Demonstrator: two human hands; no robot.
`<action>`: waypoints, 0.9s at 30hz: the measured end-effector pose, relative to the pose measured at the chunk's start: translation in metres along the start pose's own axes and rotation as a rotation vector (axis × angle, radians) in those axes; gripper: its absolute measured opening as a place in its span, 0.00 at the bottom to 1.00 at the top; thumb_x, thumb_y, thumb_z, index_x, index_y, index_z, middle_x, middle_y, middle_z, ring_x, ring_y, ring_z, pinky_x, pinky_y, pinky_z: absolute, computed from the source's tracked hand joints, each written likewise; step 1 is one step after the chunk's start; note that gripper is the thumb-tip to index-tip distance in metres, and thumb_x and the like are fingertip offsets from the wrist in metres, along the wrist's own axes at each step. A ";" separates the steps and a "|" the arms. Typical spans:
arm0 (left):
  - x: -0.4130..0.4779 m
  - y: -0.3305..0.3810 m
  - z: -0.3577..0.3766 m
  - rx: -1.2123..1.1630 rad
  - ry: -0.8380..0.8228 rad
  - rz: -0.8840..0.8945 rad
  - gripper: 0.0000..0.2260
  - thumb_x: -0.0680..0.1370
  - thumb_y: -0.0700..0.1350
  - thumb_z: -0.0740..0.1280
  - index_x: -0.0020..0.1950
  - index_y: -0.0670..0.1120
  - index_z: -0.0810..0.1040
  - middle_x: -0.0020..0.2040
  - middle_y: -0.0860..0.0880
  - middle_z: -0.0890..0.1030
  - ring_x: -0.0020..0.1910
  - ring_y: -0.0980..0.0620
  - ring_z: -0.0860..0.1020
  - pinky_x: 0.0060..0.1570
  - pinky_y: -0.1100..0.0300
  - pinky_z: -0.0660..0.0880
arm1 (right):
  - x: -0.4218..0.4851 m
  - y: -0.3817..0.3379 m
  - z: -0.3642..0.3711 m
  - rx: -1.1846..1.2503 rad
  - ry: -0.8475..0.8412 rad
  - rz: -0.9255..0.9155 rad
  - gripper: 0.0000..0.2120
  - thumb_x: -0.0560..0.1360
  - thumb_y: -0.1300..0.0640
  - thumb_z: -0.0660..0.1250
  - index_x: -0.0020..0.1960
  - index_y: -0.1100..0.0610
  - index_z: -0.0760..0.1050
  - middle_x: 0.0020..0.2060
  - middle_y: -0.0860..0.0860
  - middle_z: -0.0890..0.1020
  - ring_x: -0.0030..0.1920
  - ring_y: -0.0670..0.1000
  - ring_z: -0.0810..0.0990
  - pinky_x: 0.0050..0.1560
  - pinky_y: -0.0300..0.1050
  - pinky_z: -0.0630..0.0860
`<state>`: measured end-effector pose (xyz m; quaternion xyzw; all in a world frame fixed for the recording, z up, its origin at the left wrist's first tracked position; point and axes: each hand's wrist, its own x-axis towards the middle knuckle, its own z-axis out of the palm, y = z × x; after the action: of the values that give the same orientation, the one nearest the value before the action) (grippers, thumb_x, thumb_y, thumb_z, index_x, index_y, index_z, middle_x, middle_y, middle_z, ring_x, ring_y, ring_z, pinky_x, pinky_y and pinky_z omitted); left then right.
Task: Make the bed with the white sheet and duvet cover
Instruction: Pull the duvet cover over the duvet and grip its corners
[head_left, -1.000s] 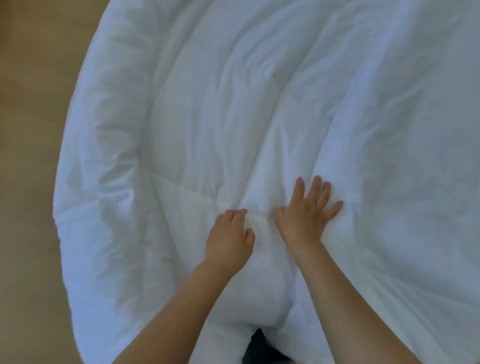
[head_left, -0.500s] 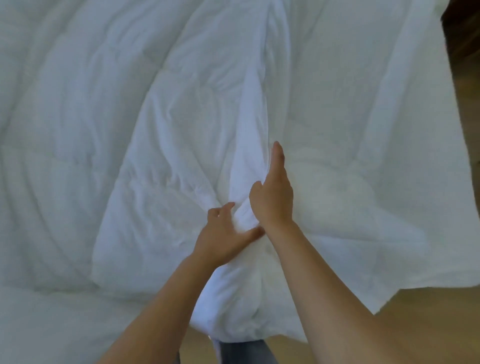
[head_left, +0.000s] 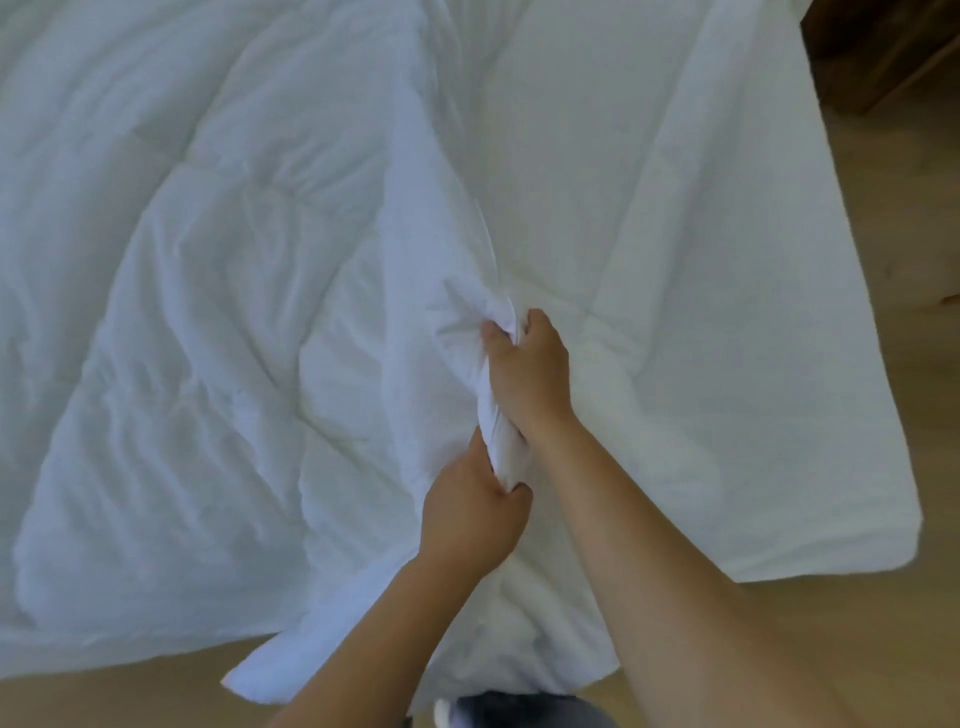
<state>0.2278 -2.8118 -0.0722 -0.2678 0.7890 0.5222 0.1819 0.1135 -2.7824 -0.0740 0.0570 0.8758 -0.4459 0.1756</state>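
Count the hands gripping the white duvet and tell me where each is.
2. The left hand grips the bunched fold of the duvet at its near end; the right hand grips the same fold just beyond it. No others are visible.

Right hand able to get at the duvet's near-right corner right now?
Probably not as is: the right hand grips the bunched fold, as does the left hand. Nothing lies between it and the corner; after letting go, likely yes.
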 end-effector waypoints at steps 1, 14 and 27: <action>0.000 0.014 0.015 -0.002 0.002 0.023 0.20 0.73 0.40 0.62 0.64 0.49 0.69 0.36 0.55 0.75 0.35 0.57 0.74 0.33 0.64 0.69 | 0.005 0.007 -0.019 0.016 0.033 -0.019 0.09 0.78 0.52 0.62 0.44 0.58 0.68 0.35 0.46 0.73 0.37 0.49 0.74 0.39 0.43 0.68; -0.023 0.289 0.460 0.049 -0.427 0.447 0.24 0.78 0.40 0.61 0.74 0.50 0.61 0.66 0.49 0.73 0.61 0.50 0.74 0.53 0.62 0.71 | 0.066 0.262 -0.511 0.146 0.722 0.172 0.12 0.77 0.55 0.63 0.55 0.63 0.75 0.49 0.56 0.80 0.50 0.55 0.79 0.49 0.45 0.74; 0.037 0.264 0.544 0.463 -0.562 0.204 0.26 0.78 0.49 0.66 0.73 0.48 0.62 0.63 0.47 0.74 0.61 0.49 0.73 0.57 0.63 0.66 | 0.070 0.406 -0.550 0.224 0.427 0.400 0.12 0.75 0.54 0.65 0.57 0.56 0.72 0.49 0.49 0.77 0.51 0.53 0.76 0.51 0.46 0.72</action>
<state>0.0408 -2.2371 -0.1130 0.0140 0.8280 0.3984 0.3943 0.0116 -2.1041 -0.1106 0.3398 0.8096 -0.4743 0.0646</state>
